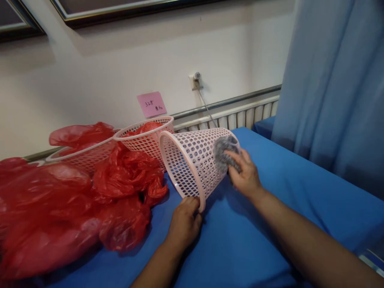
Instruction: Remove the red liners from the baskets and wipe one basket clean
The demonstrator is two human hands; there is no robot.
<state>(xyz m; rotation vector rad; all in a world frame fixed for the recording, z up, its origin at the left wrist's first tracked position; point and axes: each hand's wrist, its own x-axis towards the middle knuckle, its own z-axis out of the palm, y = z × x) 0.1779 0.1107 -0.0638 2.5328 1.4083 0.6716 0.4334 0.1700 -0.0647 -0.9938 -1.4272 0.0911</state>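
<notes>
A pale pink plastic wastebasket (198, 152) with a honeycomb of holes lies tilted on its side over the blue-covered surface, its mouth facing left. My left hand (186, 220) is closed on the lower part of its rim. In my right hand (246, 174) is a grey cloth (223, 154), pressed against the outside of the wastebasket near its base. The fingers of that hand are bent over the cloth. To the left, crumpled red plastic bags (129, 176) lie close to the wastebasket's mouth.
Two more pink wastebaskets (144, 142) with red bags in them stand by the wall. Behind are a radiator (240, 118), a plugged-in cord (207, 106) and a pink note (152, 105). A blue curtain (333, 80) hangs at the right. Blue cloth (285, 172) covers the surface.
</notes>
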